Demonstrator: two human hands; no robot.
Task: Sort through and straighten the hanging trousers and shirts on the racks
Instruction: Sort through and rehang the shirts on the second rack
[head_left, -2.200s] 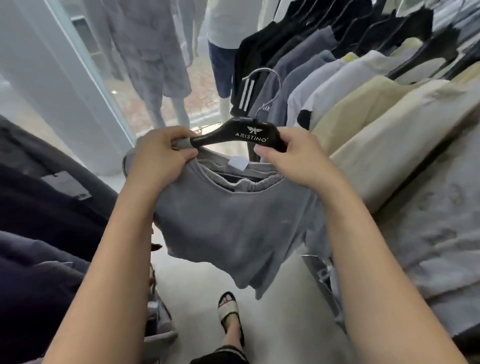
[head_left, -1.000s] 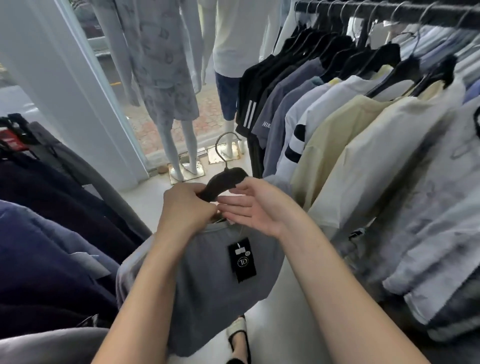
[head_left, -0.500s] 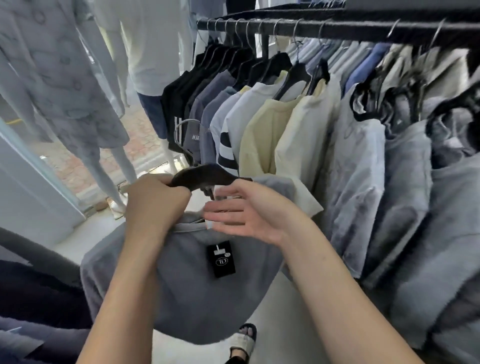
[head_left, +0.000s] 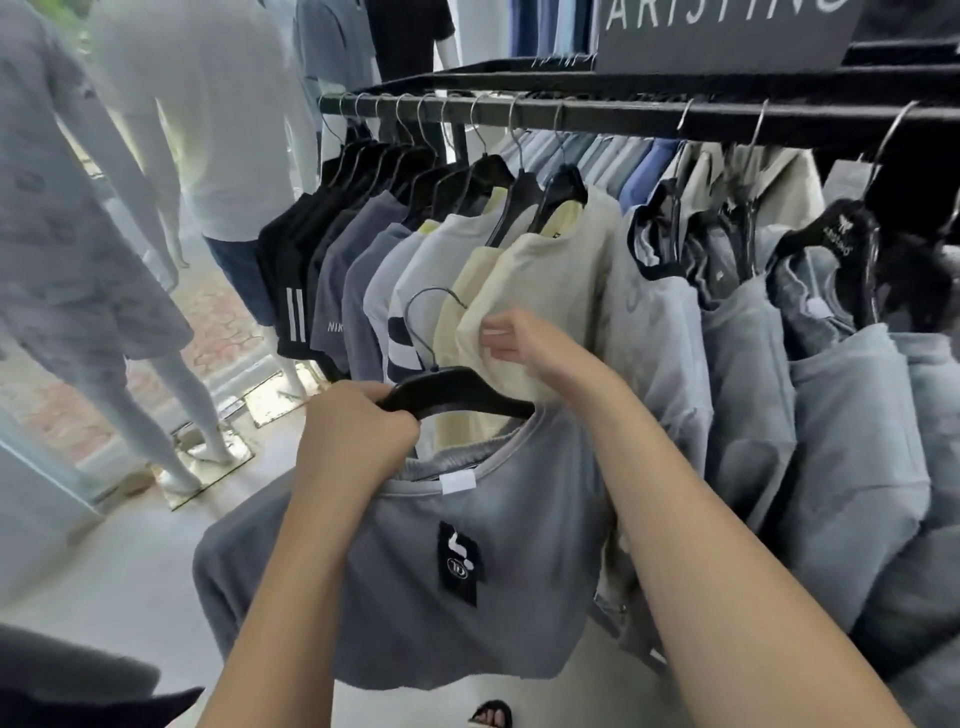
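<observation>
Seen from a person's head camera, two bare forearms reach forward into a clothing shop. Nearest, a grey T-shirt (head_left: 415, 571) hangs from a black hanger (head_left: 457, 395), with a black tag (head_left: 460, 564) dangling on its chest below a small white neck label. The left hand (head_left: 353, 441) has its fingers clamped around the hanger's left arm, holding the shirt up in the air, off the rack. The hanger's wire hook (head_left: 428, 322) points up, free of any rail.

Just beyond the hanger, the right hand (head_left: 530, 348) reaches to a pale yellow shirt (head_left: 535, 291) hanging on the rack; its fingers are blurred, and whether they pinch the cloth or only press it cannot be told.

Behind the hanger, a black rail (head_left: 623, 111) carries a row of shirts on black hangers: black and dark blue ones left of the yellow shirt, grey-blue ones to its right. Farther left of the rail, dressed mannequins (head_left: 130, 260) stand by a window. Above the rail sits a dark sign (head_left: 722, 31) with partly cut-off lettering.
</observation>
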